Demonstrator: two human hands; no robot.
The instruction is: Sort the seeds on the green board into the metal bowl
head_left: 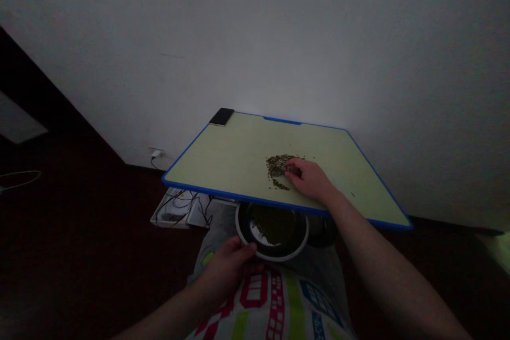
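A loose pile of small green-brown grains, like beans or seeds [278, 162], lies spread on a pale yellow-green tabletop [223, 164] with a blue edge. My right hand [308, 176] rests at the pile's right side, with its thumb and fingers curled in over some grains. Whatever sits between those fingertips is too dim to make out. Below the table's near edge, over my lap, is a round bowl [272, 255] with a pale rim and more of the same grains inside. My left hand [235, 263] grips its near-left rim, thumb on top and fingers underneath.
At the table's far left corner lies a dark phone or tablet [221, 117]. A white box [171, 210] with cables stands on the floor at left, near a plugged-in charger [156, 154]. Behind the table rises a pale wall [279, 37]. A dark round object [322, 231] is right of the bowl.
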